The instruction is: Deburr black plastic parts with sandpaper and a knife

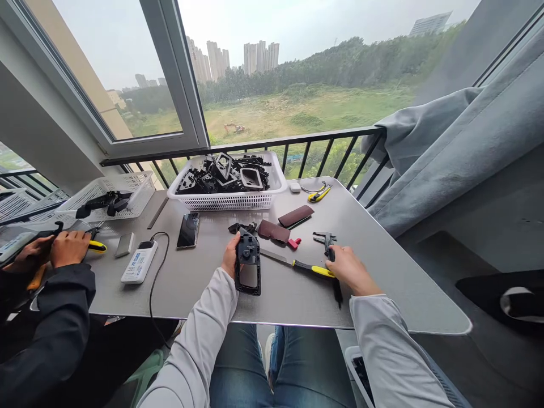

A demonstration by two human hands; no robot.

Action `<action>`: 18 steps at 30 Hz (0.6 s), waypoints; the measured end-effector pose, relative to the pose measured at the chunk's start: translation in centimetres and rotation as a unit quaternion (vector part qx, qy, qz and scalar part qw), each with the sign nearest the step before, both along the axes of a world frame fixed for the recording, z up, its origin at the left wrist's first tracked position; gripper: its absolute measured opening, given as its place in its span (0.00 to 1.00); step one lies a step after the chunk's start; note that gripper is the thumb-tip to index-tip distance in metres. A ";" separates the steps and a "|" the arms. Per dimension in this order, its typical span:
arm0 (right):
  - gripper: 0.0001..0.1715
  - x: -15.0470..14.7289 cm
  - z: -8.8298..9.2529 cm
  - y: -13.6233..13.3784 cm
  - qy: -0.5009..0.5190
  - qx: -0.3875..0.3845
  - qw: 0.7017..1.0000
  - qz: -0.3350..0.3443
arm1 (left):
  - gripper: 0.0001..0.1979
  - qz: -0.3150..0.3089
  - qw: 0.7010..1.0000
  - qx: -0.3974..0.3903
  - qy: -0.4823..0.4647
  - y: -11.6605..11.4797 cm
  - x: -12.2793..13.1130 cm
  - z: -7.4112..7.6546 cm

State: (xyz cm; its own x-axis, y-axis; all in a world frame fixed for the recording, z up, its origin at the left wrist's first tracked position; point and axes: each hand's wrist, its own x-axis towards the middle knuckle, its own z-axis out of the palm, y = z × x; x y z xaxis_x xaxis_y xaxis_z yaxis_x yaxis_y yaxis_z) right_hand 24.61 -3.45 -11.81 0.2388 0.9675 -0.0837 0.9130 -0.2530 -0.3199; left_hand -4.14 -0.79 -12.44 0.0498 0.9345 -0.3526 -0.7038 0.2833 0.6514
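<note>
**One black plastic frame (247,266) in the left hand (230,256), one caliper (328,245) in the right hand (352,271)**

Frame gripped along one long edge, thumb across its face and fingers out of sight behind it. Frame tilted above the middle of the steel table (199,297), lower end at or just above the surface, contact impossible to tell. Right hand curled around the caliper's beam, fingers pressed together, exact pinch partly hidden.

Just beside that hand, the handle of one yellow-and-black craft knife (312,268), its blade aimed at the frame, not touching it. Close by, two maroon pads (296,216), one small red piece (294,243) and a small cluster of black pieces (242,228).

Farther back, one white plastic basket (225,201) heaped with black plastic parts (223,175). To its left, a second white basket (136,195) with a few dark parts. Between and in front of them, one phone (187,230) and one steel ruler (158,212). Also on the table, one white power bank (139,262) with one black cable (157,283), one grey block (124,245) and one pair of yellow-handled pliers (318,194).

At far left, two hands of a co-worker (66,249) in black sleeves, one yellow-handled tool (97,246) just beside them.
</note>
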 end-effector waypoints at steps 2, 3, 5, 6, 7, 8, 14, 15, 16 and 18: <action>0.29 -0.9 0.9 0.0 -0.014 -0.053 0.998 -0.026 | 0.11 -0.008 1.000 0.003 0.009 -0.1 0.0 0.0; 0.30 -1.3 1.4 0.0 -0.021 -0.069 0.997 -0.035 | 0.11 -0.015 1.000 0.006 0.012 -0.1 0.0 0.1; 0.28 -1.6 2.3 0.2 -0.027 -0.081 0.995 -0.046 | 0.12 -0.027 0.999 0.014 0.016 -0.2 0.0 0.2; 0.27 -1.5 2.5 0.3 -0.026 -0.081 0.995 -0.055 | 0.12 -0.032 0.999 0.016 0.018 -0.2 0.0 0.3; 0.25 -1.3 2.6 0.5 -0.020 -0.074 0.995 -0.067 | 0.12 -0.036 0.999 0.018 0.021 -0.3 0.0 0.3; 0.24 -1.1 2.6 0.6 -0.009 -0.060 0.995 -0.080 | 0.11 -0.038 0.999 0.021 0.025 -0.3 0.0 0.3; 0.18 -0.6 2.4 0.8 0.246 0.161 0.955 -0.031 | 0.12 -0.070 0.996 0.028 0.044 -0.2 0.1 -0.3; 0.20 -1.1 2.6 0.8 0.314 0.187 0.931 0.015 | 0.12 -0.074 0.996 0.029 0.047 -0.3 0.1 -0.4; 0.22 -1.8 2.8 0.8 0.371 0.194 0.906 0.063 | 0.12 -0.077 0.995 0.031 0.052 -0.3 0.1 -0.4; 0.29 -3.7 3.3 0.8 0.423 0.148 0.882 0.144 | 0.12 -0.086 0.994 0.034 0.063 -0.4 0.1 -0.4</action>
